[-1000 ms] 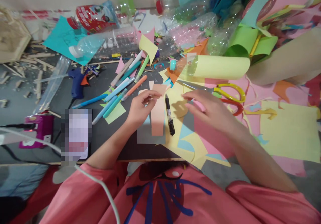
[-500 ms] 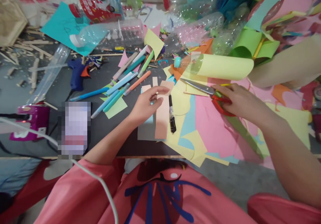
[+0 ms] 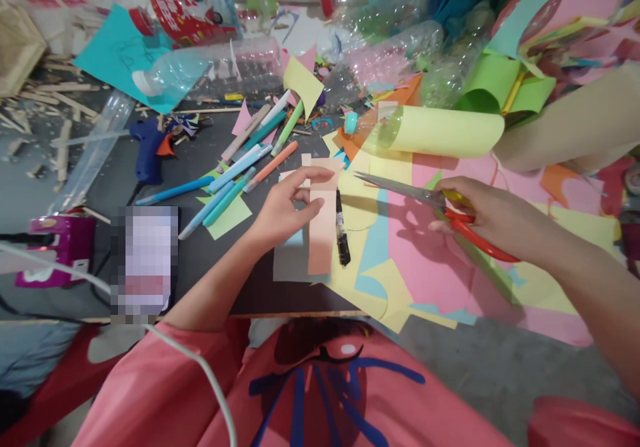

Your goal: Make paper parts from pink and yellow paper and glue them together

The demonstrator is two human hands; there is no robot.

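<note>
My right hand (image 3: 463, 210) grips a pair of scissors (image 3: 400, 189) by red and yellow handles. The blades look closed, point left and hang over the paper sheets. Beside a peach paper strip (image 3: 323, 240), my left hand (image 3: 287, 203) has its thumb and index finger apart, the fingertips over the strip's upper part. Whether they touch it I cannot tell. Along the strip's right edge lies a black marker pen (image 3: 342, 230). Under the strip's left side is a grey-blue piece of paper (image 3: 290, 263). Pink paper (image 3: 425, 253) lies below my right hand.
Several felt-tip pens (image 3: 273, 165) lie beyond my left hand. Further left are a blue glue gun (image 3: 149, 147), a phone (image 3: 150, 253) and a purple device (image 3: 57, 250). A bottle wrapped in yellow paper (image 3: 445, 130) lies ahead; plastic bottles (image 3: 225, 67) and scraps crowd the back.
My right hand has lifted the scissors off the paper, and they have turned so the red handle shows more. My left hand has barely moved.
</note>
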